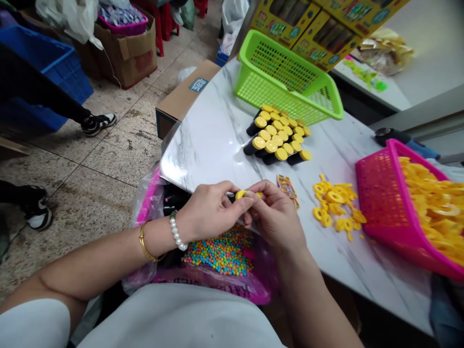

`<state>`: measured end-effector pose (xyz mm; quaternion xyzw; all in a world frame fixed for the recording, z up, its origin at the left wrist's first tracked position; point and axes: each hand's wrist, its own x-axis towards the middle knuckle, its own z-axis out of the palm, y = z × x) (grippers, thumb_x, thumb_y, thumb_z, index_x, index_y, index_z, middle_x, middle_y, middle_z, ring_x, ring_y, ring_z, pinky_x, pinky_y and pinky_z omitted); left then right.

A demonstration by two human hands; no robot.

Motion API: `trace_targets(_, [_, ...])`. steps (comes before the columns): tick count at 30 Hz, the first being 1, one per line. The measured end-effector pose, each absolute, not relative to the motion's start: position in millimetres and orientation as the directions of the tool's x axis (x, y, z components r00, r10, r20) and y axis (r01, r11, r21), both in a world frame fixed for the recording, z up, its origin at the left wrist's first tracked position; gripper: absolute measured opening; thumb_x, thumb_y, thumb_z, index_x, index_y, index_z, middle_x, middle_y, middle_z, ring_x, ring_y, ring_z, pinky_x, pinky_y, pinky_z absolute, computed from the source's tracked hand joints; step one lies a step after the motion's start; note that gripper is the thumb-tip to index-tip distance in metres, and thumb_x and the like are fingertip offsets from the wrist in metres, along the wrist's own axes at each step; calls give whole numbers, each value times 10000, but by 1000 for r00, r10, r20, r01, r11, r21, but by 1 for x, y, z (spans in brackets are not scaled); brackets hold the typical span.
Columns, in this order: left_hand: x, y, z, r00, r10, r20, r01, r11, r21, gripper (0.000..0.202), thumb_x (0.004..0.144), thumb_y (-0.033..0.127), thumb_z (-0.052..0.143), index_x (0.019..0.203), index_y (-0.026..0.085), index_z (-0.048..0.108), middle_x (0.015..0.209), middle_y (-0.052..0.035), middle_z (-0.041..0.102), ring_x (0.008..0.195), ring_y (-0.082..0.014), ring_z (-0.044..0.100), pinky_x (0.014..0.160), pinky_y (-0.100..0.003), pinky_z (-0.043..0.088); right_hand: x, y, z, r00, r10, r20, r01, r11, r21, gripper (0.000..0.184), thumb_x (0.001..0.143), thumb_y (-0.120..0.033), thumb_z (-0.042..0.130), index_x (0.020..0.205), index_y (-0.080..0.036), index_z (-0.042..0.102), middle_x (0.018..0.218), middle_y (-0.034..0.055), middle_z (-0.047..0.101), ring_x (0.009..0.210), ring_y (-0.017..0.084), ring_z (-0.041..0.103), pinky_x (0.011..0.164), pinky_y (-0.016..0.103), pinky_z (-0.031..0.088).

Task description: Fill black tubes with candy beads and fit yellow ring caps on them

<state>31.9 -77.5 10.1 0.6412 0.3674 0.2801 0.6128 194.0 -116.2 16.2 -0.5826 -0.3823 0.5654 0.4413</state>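
Note:
My left hand (212,208) is closed around a small black tube with a yellow cap (240,194); most of the tube is hidden by the fingers. My right hand (277,212) meets it there, thumb and fingertips pinching a small yellow plastic piece (258,195) beside the cap. Below both hands, colourful beads (221,251) lie in a plastic-lined pink basket (261,285), with black tubes (176,198) at its left. Just beyond my right hand, a printed colourful card (287,188) rests on the marbled table (213,130).
Yellow-capped black tubes (278,133) stand grouped before a green basket (290,79). Loose yellow pieces (335,200) lie left of a pink basket (384,208) heaped with more. Yellow boxes (319,34) are stacked behind. Another person's leg (47,92) shows at left.

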Motion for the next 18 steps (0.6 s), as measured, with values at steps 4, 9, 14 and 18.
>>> trace_targets(4, [36,-75,11,562,816,-136,146,64,987,234,967,328,497,857,150,602,567,0,667,438,-86,616,435,-152,448,191,-116,21,107,944,-312,20,-316,-949,400,803,-503,764,880,-236,476,469,-96,492,375,74,466,384,180,341])
trace_targets(9, [35,-85,2,503,864,29,174,-134,976,276,986,305,477,1143,137,630,556,31,638,458,-78,592,487,-166,459,188,-116,18,174,940,-295,40,-306,-951,387,803,-486,752,921,-239,479,502,-109,460,362,58,404,358,177,300])
trace_targets(14, [37,-87,-11,498,836,230,177,-358,917,381,894,242,638,1265,161,606,671,26,680,524,-88,592,527,-198,467,194,-121,15,254,946,-204,-42,-200,-979,345,783,-449,768,884,-192,561,584,-62,532,444,46,435,406,164,334])
trace_targets(18, [40,-85,-10,473,854,216,253,-367,895,276,881,220,643,1144,137,663,638,19,661,537,-106,588,530,-217,458,207,-118,21,140,966,-219,-168,-195,-966,306,803,-436,726,932,-177,626,644,-20,594,499,81,535,397,180,375])
